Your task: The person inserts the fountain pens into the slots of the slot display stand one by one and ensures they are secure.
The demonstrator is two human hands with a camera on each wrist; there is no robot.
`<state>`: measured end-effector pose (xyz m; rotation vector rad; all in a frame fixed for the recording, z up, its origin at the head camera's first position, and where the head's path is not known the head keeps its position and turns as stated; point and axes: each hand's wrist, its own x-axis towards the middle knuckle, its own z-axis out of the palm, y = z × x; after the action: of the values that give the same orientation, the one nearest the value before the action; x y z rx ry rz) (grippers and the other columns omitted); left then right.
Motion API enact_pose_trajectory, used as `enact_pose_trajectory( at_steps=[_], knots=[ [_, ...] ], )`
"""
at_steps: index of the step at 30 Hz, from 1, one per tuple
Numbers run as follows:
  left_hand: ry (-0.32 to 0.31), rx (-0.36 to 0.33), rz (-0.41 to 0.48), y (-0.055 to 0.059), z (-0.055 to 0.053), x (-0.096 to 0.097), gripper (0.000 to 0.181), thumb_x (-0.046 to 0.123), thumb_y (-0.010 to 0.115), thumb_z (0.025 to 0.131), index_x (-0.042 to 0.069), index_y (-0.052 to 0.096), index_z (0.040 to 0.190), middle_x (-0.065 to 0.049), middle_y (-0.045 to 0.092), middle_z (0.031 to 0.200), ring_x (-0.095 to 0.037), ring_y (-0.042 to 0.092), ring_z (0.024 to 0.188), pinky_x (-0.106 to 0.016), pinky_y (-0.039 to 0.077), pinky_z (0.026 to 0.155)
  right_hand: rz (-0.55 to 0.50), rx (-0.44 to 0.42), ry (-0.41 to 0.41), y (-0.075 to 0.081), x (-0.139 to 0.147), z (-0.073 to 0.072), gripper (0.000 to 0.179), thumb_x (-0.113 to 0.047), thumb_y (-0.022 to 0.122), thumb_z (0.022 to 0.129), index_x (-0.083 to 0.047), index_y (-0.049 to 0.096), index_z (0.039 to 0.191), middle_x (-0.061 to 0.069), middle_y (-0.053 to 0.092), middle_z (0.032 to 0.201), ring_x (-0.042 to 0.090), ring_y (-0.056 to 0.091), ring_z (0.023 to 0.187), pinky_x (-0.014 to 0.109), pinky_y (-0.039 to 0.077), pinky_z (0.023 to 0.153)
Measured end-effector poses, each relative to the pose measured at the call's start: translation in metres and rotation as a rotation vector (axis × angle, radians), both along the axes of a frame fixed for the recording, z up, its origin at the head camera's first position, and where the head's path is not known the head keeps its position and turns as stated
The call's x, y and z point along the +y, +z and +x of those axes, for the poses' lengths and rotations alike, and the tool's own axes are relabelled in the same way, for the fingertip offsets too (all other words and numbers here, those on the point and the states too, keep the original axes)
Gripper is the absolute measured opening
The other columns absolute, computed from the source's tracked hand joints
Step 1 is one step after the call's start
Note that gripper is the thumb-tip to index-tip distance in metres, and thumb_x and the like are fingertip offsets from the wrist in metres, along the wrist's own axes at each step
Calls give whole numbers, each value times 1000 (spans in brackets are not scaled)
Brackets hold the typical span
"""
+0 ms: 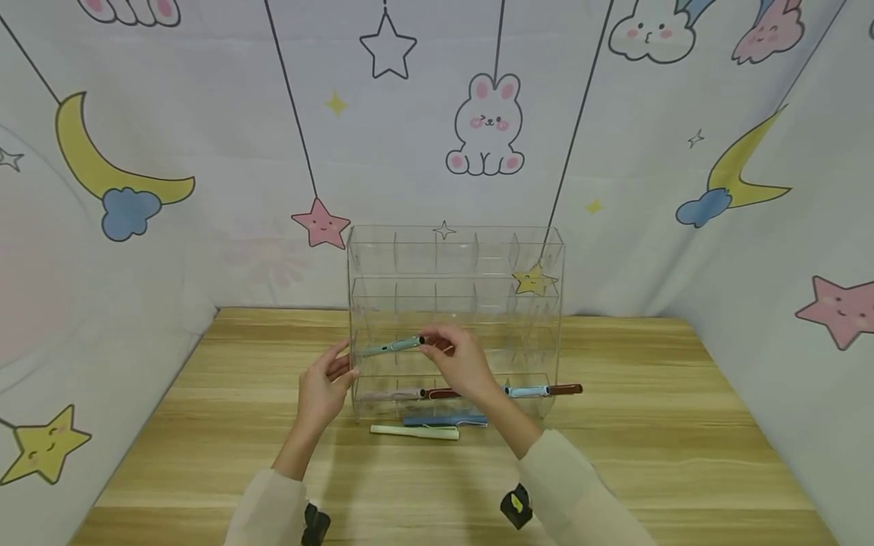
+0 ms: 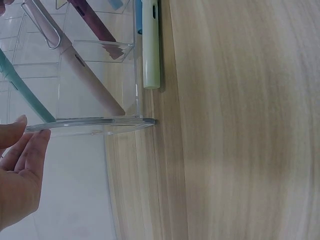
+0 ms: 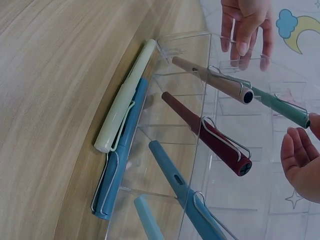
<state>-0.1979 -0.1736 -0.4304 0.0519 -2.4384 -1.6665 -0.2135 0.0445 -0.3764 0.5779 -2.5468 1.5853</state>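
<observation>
A person in pale sleeves works at a wood-grain worktop [image 1: 649, 425], where a clear, tiered pen holder [image 2: 125, 122] stands. The left hand [image 1: 322, 388] grips the holder's left side wall, thumb on one face and fingers on the other. The right hand [image 1: 464, 364] pinches the capped end of a green pen [image 1: 403, 345] between thumb and fingertips; the pen slants at the left end of the holder, above and behind the front row. In that lowest front row, from left to right, lean a beige pen [image 3: 217, 82], a dark red pen [image 3: 220, 145], a blue pen [image 3: 172, 167], a light blue pen [image 3: 147, 217] and a brown pen [image 1: 565, 389]. On the worktop, just before the holder, a pale green pen [image 1: 413, 432] lies beside a second blue pen [image 1: 437, 419]. Behind hangs a white curtain [image 1: 410, 167] printed with stars, moons and a rabbit.
</observation>
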Motion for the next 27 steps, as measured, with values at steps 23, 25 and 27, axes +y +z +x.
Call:
enact_pose_trajectory(
  at_steps=[23,25,27],
  knots=[
    [-4,11,1,-1,0,-1,50,-11,62,80,-3,49,128,-28,60,108,-37,60,99,-29,54,77,167,-130,273,-63,46,50,16,-13,68,83,-3,66,96,1,60,86,8,51,68,21,48,57],
    [-5,11,1,-1,0,-1,50,-11,62,80,-3,49,128,-28,60,108,-37,60,99,-29,54,77,184,-115,258,-74,49,50,16,-8,69,81,1,65,95,2,58,82,7,50,67,20,47,55],
    [-5,10,2,-1,0,-1,50,-11,62,80,-4,49,128,-28,59,108,-37,59,99,-29,54,77,203,-116,244,-83,51,49,17,-4,68,81,5,64,95,1,56,77,7,48,65,19,46,54]
  ],
)
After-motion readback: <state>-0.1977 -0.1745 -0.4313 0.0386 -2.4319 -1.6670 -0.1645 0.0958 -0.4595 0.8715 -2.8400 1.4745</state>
